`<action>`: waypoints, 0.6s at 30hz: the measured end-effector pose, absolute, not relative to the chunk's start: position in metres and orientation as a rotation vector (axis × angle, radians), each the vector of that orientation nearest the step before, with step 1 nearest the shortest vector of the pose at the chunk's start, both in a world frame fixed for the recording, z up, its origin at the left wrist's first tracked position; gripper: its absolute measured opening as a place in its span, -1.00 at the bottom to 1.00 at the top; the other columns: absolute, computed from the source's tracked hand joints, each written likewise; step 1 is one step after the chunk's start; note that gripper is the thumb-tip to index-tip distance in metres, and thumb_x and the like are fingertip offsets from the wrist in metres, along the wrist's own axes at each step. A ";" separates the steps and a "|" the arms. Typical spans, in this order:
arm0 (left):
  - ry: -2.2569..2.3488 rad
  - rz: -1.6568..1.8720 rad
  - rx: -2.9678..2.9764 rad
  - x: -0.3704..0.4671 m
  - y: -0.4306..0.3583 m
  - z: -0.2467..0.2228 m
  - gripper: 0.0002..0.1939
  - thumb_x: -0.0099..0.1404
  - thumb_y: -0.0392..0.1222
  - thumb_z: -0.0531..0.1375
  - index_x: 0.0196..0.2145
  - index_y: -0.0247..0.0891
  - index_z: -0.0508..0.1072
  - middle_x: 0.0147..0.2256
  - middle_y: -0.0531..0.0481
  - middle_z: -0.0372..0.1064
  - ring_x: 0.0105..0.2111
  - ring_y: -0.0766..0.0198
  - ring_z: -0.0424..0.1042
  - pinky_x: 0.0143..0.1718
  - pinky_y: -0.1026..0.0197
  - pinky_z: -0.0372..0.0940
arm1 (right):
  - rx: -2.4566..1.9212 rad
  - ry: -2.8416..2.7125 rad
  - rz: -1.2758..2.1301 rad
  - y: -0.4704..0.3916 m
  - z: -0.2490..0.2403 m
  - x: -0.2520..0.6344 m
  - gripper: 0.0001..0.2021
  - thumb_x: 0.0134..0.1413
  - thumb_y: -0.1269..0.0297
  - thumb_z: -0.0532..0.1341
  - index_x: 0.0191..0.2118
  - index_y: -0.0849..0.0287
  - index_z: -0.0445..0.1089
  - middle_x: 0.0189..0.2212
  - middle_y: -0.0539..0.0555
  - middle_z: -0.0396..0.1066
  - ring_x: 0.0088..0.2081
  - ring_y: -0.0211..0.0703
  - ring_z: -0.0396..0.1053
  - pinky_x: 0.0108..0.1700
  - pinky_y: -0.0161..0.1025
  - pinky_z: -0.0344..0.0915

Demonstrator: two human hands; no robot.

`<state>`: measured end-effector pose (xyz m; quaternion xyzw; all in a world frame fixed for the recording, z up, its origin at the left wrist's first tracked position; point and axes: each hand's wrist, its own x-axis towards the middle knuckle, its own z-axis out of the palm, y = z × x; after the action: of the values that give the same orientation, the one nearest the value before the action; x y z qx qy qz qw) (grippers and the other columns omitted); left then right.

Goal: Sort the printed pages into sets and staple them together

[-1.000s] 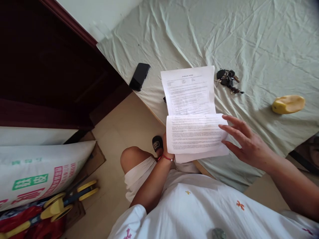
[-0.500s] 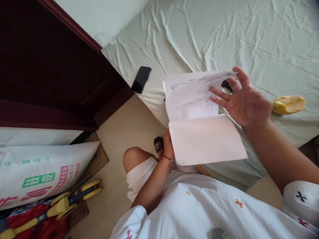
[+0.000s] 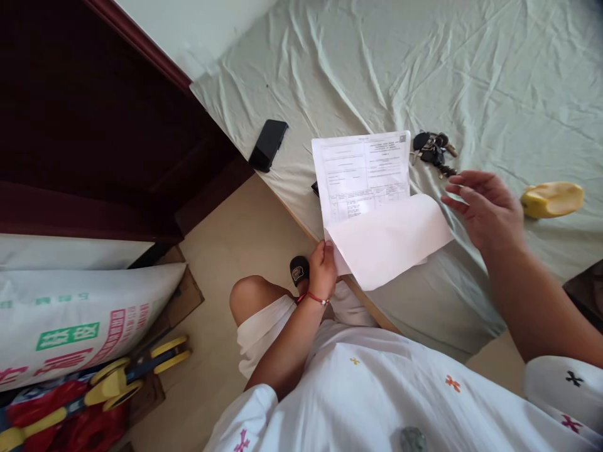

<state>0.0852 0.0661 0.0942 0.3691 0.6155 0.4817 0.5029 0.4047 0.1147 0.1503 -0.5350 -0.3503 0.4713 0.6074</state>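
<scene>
My left hand [image 3: 324, 270] is closed on the lower left edge of a small stack of papers [image 3: 353, 164], its thumb on top. The upper sheet shows a printed form with a table. A blank page [image 3: 389, 242] is folded down over the lower part, its near edge curling toward my body. To the right of the papers, my right hand [image 3: 490, 210] hovers with loosely bent, parted fingers and nothing in them. Its fingertips are near the blank page's right corner and just below a bunch of keys [image 3: 433, 149].
The papers are above a bed with a pale green sheet [image 3: 358, 75]. On it lie a black phone [image 3: 268, 145] and a yellow object [image 3: 553, 199] with a tan flattened side. Left are a dark cabinet [image 3: 89, 119], a white printed sack [image 3: 89, 320] and a yellow wheeled thing [image 3: 113, 383].
My right hand has let go of the lifted printed page and drawn back slightly down and right. That page has come down onto the near side, showing another form and uncovering the keys.
</scene>
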 end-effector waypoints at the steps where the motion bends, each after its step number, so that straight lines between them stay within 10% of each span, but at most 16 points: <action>1: 1.493 1.143 0.837 0.085 0.066 0.095 -0.55 0.33 0.26 0.28 -0.27 -0.24 0.52 -0.37 0.00 0.54 -0.37 0.23 0.51 -0.27 0.19 0.42 | -1.279 -0.798 1.067 0.108 0.152 0.411 -0.84 0.09 0.38 0.43 -0.24 -0.08 0.60 -0.17 0.03 0.54 -0.17 -0.16 0.48 -0.11 -0.21 0.50; 4: 1.497 1.114 0.685 0.087 0.063 0.100 -0.53 0.23 0.25 0.35 -0.29 -0.26 0.53 -0.39 0.01 0.56 -0.37 0.23 0.51 -0.27 0.21 0.41 | -1.396 -0.959 1.261 0.087 0.163 0.430 -0.94 0.04 0.35 0.42 -0.39 0.03 0.58 -0.45 0.03 0.48 -0.48 -0.24 0.35 -0.49 -0.26 0.31; 10: 1.387 1.130 0.640 0.089 0.052 0.116 -0.62 0.16 0.11 0.41 -0.24 -0.26 0.61 -0.31 -0.02 0.63 -0.23 0.17 0.58 -0.11 0.17 0.44 | -1.178 -1.571 2.171 0.065 0.190 0.441 -0.71 0.26 0.00 0.32 -0.30 0.12 0.60 -0.63 -0.02 0.38 -0.64 -0.31 0.29 -0.60 -0.37 0.24; 16: 1.401 1.074 0.734 0.084 0.033 0.115 -0.56 0.20 0.21 0.42 -0.25 -0.25 0.62 -0.32 0.00 0.60 -0.26 0.20 0.53 -0.12 0.19 0.43 | -0.869 -1.315 1.999 0.085 0.183 0.404 -0.70 0.09 -0.10 0.43 -0.22 -0.01 0.58 -0.47 -0.03 0.54 -0.49 -0.14 0.54 -0.42 -0.19 0.55; 18: 1.441 1.035 0.790 0.082 0.025 0.112 -0.50 0.25 0.31 0.36 -0.29 -0.25 0.59 -0.34 0.00 0.56 -0.30 0.24 0.48 -0.18 0.23 0.39 | -0.970 -1.137 1.781 0.101 0.180 0.384 -0.60 0.11 -0.02 0.43 0.07 -0.18 0.51 -0.12 -0.02 0.60 -0.20 -0.03 0.64 -0.16 -0.03 0.63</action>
<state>0.0818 0.0253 0.1123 0.3360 0.6123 0.4399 0.5645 0.3845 0.1013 0.1803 -0.3828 -0.4489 0.7032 0.3969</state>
